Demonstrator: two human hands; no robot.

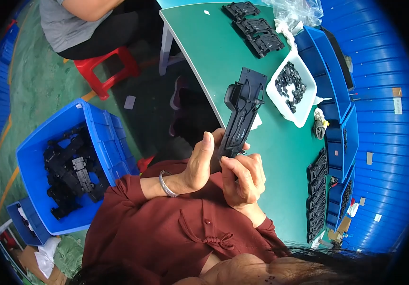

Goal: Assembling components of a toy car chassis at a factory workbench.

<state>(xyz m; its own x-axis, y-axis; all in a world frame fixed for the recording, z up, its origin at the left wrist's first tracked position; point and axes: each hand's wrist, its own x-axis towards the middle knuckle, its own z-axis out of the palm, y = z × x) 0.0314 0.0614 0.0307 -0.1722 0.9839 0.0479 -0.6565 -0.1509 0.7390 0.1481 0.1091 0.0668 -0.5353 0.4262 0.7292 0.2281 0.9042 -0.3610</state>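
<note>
A long black moulded plastic part [243, 110] with ridges and a raised hump on one side stands tilted upward in front of my chest. My left hand [203, 159] supports its lower end from behind. The left thumb points up apart from the part, and some of its fingers are hidden behind it. My right hand [244, 178] pinches the bottom corner between thumb and curled fingers. To the right of the part, a white tray [277, 100] on the green table [275, 161] contains many small black pieces [287, 80].
A blue crate [100, 137] of black parts stands at my left. Similar black parts [256, 31] lie at the table's far end, and a row [317, 194] lines its right side. Blue bins [339, 123] run beyond. A person [71, 23] sits on a red stool [104, 71].
</note>
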